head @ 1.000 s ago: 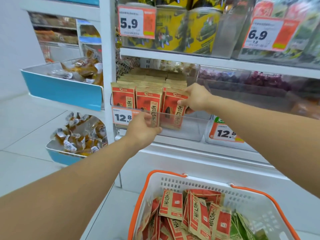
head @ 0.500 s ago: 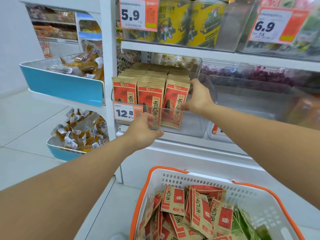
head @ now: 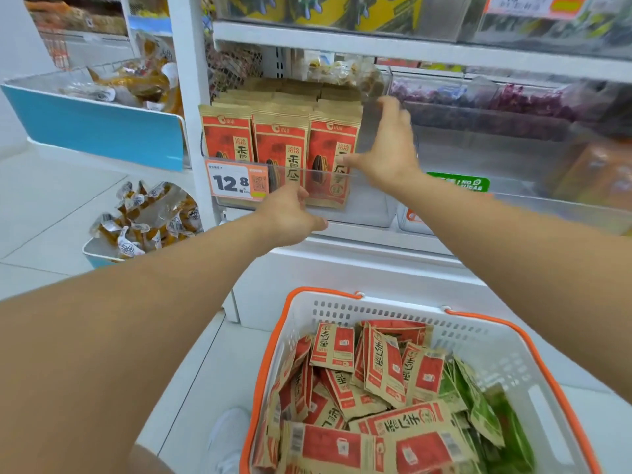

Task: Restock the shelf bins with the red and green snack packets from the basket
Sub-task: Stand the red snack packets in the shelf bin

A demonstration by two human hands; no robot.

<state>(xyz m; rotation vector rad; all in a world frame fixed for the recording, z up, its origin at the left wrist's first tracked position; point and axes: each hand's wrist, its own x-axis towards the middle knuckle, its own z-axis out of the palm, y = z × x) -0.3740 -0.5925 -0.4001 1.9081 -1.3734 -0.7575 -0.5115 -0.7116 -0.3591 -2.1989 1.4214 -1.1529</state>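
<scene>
Red packets [head: 280, 152] fill my clear bin [head: 369, 206] to its right wall, where my empty, spread hands, left hand [head: 290, 213] and right hand [head: 386, 155], tidy; next I reach into the basket [head: 496, 340].

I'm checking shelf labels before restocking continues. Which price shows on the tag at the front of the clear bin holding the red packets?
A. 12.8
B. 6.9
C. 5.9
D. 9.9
A: the orange-edged price tag on the front of the clear bin, just below the upright red packets, reads 12.8.
</scene>
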